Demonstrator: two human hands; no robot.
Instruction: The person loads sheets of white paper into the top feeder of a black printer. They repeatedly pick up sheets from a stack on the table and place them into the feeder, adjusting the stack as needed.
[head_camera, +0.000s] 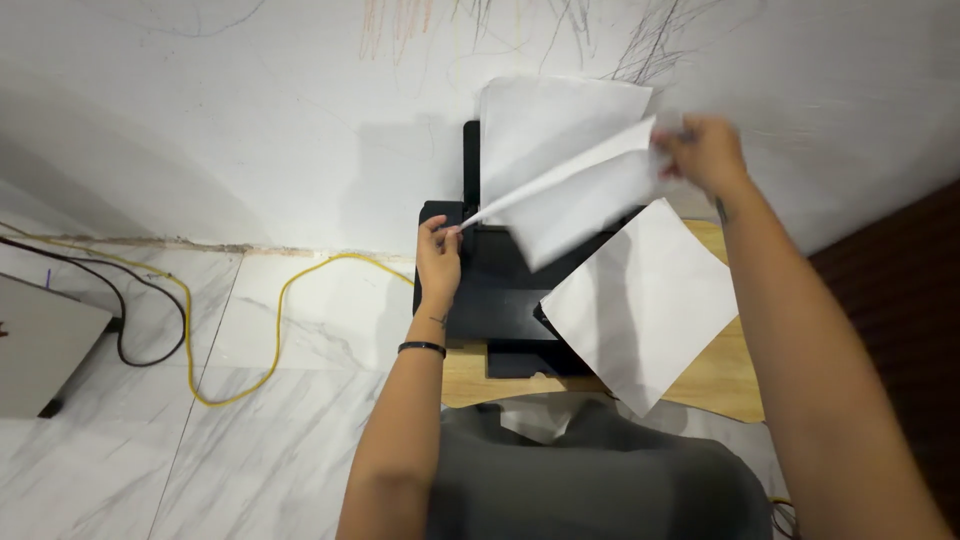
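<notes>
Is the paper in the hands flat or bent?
Bent. The paper sags between the left hand at one corner and the right hand at the other, above the printer.

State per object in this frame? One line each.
left hand: pinching the near corner of the held sheet
right hand: gripping the far corner of the held sheet, blurred
held sheet: lifted above the printer, stretched between both hands
printer: on the wooden table, paper standing in its rear tray
loose sheet: lying flat over printer and table edge
yellow cable: slack on the floor
</notes>
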